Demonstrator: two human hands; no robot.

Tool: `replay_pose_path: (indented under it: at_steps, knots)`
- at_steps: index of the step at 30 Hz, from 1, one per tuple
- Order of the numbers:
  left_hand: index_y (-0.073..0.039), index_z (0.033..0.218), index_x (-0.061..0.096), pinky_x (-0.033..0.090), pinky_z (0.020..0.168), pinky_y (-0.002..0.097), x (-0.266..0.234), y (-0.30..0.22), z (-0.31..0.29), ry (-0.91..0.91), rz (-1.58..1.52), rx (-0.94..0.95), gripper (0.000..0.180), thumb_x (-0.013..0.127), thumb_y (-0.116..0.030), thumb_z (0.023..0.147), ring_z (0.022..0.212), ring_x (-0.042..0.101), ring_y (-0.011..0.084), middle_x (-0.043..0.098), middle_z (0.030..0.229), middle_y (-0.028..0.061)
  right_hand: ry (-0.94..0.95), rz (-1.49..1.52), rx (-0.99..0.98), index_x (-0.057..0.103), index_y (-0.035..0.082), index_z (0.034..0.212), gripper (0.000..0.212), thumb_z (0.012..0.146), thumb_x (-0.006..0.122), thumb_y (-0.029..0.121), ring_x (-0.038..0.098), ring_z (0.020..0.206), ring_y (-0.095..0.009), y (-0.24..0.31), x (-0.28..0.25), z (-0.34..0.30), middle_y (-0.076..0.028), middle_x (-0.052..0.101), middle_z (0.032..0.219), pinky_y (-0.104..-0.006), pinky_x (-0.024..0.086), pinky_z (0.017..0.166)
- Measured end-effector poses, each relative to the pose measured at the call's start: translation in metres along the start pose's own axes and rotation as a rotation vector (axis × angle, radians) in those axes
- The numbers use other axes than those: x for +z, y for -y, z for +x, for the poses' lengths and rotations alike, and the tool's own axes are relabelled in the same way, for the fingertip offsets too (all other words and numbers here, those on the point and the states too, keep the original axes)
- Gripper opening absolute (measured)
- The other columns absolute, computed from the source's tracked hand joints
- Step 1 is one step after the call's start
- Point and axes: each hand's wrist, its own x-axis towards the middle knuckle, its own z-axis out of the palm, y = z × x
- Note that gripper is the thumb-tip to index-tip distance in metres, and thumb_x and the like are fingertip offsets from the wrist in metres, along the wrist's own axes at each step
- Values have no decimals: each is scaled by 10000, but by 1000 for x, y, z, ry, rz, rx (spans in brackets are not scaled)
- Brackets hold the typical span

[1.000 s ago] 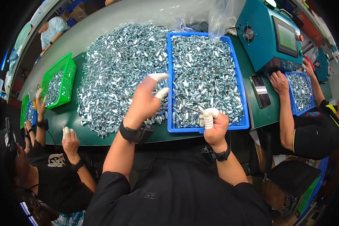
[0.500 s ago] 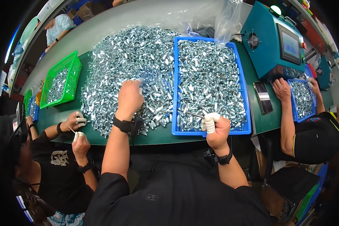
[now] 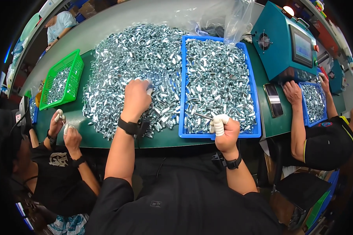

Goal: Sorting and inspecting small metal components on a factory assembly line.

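My left hand (image 3: 137, 96) reaches into a large heap of small shiny metal sleeves (image 3: 133, 53) on the table, its fingers bent down among the parts. The fingertips carry white wraps, and what they pinch is hidden. Over the near edge of a blue tray (image 3: 258, 117) filled with the same metal pieces, my right hand (image 3: 226, 131) is closed around a thin metal rod (image 3: 203, 116). White tape covers its thumb and fingers, and the rod points left over the tray.
A green basket (image 3: 72, 84) of parts stands left of the heap, near a co-worker's taped hands (image 3: 64, 127). To the right are a teal machine with a screen (image 3: 276, 43), a phone (image 3: 273, 100) and another person's small blue tray (image 3: 324, 115). A clear plastic bag (image 3: 236, 23) hangs behind.
My left hand shifts slightly, still in the heap; my right hand barely moves. The left co-worker's hands leave the heap's edge and come together further left. The machine's lamp turns from greenish to reddish.
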Motion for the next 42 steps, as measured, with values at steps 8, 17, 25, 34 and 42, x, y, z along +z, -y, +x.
replay_pose_path:
  at_steps: [8, 17, 25, 34, 42]
  knots:
    - [-31, 1025, 710, 512, 771, 418, -10, -15, -6, 27, -540, -335, 214, 749, 1, 818, 870, 640, 308, 680, 887, 130, -27, 1, 1, 652, -14, 833, 247, 1027, 607, 132, 575, 554, -83, 0, -1, 0, -21, 620, 625, -232, 454, 543]
    - [-41, 1129, 688, 502, 749, 384, 6, 8, -4, -23, -52, 38, 298, 721, 21, 839, 878, 615, 297, 646, 924, 114, -15, 1, 11, 654, -11, 824, 252, 1026, 609, 133, 583, 554, -82, 3, 2, 2, -21, 620, 614, -231, 457, 543]
    - [-25, 1091, 688, 500, 693, 305, -12, -20, -9, -71, -616, -155, 158, 683, -21, 933, 802, 649, 217, 675, 909, 81, -21, -8, -1, 669, -10, 846, 218, 1017, 627, 119, 589, 558, -81, 2, 1, 1, -29, 646, 659, -233, 460, 536]
    - [-24, 1088, 673, 524, 683, 243, -24, -97, -45, 326, -1694, -518, 107, 660, -38, 982, 776, 655, 114, 705, 949, 52, 20, -50, -7, 681, -15, 865, 182, 1003, 652, 100, 590, 567, -80, -2, 2, 2, -35, 661, 696, -234, 458, 532]
    - [-11, 1056, 669, 561, 795, 276, -23, -100, -47, 297, -1528, -348, 143, 673, 64, 934, 882, 689, 143, 715, 999, 79, 24, -72, -20, 681, -20, 868, 180, 1005, 649, 93, 593, 570, -75, -5, -1, 0, -37, 666, 708, -229, 461, 531]
